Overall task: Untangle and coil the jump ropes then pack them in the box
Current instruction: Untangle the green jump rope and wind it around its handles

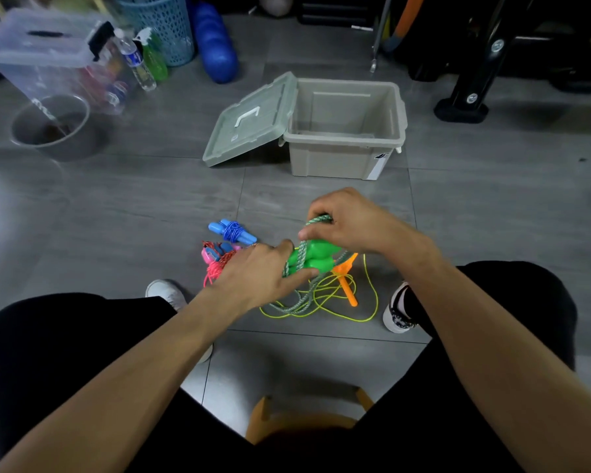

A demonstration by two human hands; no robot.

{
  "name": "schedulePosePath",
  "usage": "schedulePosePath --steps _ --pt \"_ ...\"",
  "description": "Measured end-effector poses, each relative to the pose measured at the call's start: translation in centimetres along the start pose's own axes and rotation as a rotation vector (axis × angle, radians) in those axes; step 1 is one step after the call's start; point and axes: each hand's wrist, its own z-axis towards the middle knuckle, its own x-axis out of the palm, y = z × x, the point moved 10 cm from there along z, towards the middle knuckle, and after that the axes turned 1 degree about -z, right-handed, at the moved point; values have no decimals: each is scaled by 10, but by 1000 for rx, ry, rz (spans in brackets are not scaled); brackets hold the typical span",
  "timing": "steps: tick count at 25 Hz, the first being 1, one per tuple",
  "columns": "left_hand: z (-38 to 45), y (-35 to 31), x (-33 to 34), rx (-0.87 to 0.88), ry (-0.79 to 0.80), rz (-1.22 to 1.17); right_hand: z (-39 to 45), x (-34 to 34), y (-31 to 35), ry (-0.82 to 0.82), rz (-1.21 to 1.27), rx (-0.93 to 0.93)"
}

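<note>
A grey tiled floor [116, 199] fills the frame, with the open beige storage box [345, 131] at upper centre, nothing visible in it, its lid [249, 121] leaning against its left side. At centre, the left hand [253, 278] grips the green handles [313, 259] while the right hand [352, 223] pinches a loop of green-and-white rope [318, 220] above them. The step looks like winding the rope round the handles; to do it well, keep each turn snug beside the last and draw slack cleanly from the loose rope below, which lies over the yellow rope [362, 315] with orange handles [347, 285], perhaps still tangled. The wound blue rope [232, 231] and pink rope [215, 264] wait left of centre.
</note>
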Motion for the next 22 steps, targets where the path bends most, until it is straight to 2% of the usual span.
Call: schedulePosePath --steps 3,5,10,12,14,16,19,22 --pt "-7 -9 -1 154 10 -187 4 -2 -22 25 156 105" --pt "-10 -2 -9 153 19 -408 3 -2 -42 3 323 164" --pt "-16 25 -19 -93 16 -1213 -11 37 -76 21 585 270" --pt "-17 31 -18 -201 -34 -1348 -16 53 -71 63 577 271" --pt "-18 46 -21 -318 -134 -1292 -17 61 -56 107 473 243" --pt "-21 63 -31 -427 -220 -1057 -15 64 -37 148 313 196" --pt "-22 71 -31 -485 -211 -749 -17 67 -6 229 42 91" --pt "-12 57 -27 -354 -201 -327 -21 57 17 235 -67 10"
